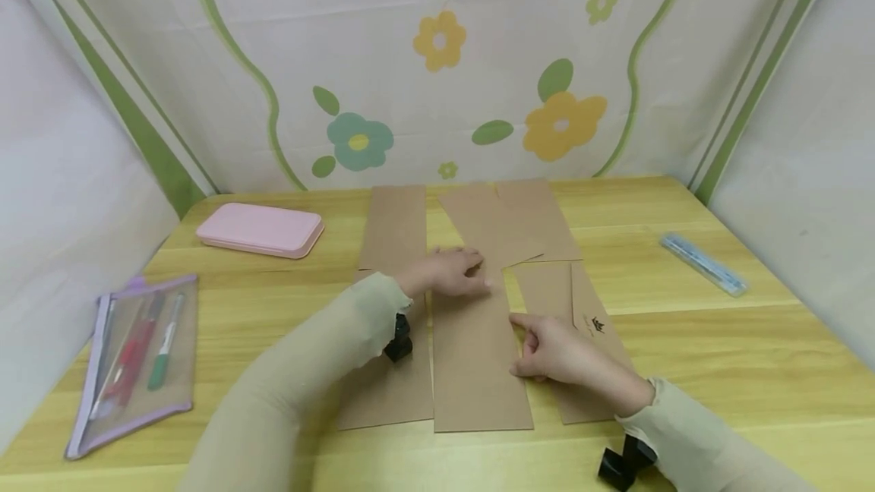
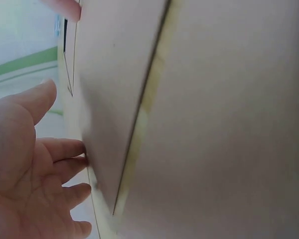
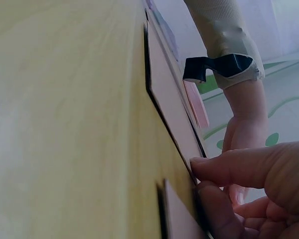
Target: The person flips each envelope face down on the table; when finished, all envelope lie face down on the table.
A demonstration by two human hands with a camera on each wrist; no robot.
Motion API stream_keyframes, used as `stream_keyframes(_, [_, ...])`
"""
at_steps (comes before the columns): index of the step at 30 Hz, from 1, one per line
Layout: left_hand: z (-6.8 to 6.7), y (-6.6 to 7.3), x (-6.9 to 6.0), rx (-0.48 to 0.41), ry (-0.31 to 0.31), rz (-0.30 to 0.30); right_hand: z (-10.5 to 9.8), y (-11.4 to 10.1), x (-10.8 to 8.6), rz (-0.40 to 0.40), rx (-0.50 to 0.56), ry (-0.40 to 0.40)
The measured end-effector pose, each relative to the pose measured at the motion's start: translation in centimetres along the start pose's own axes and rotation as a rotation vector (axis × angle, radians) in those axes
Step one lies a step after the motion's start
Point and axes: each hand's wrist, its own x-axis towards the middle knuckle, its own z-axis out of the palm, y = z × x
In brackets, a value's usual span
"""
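Several brown cardboard pieces lie flat on the wooden table. My left hand rests its fingertips on the upper part of the long middle piece; in the left wrist view the left hand has loosely bent fingers with gaps between them. At that same piece's right edge, my right hand touches with forefinger and thumb set apart. The right wrist view shows the right thumb against the cardboard edge. Beside the right hand lies a piece with a small crown print. A left piece lies under the left wrist.
A pink case stands at the back left. In front of it is a clear, purple-edged zip pouch with pens inside. A slim light-blue clear case lies at the right. Flowered cloth walls the table's back.
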Motion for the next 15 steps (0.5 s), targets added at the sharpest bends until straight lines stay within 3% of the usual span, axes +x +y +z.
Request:
stream_keyframes(5, [-0.4, -1.3, -0.5, -0.004, -0.031, -0.048, 0.0, 0.0, 0.0, -0.007, -0.005, -0.003])
stream_keyframes(15, [-0.7, -3.4, -1.5, -0.014, -0.026, -0.140, 0.0, 0.1, 0.0, -0.010, 0.012, -0.012])
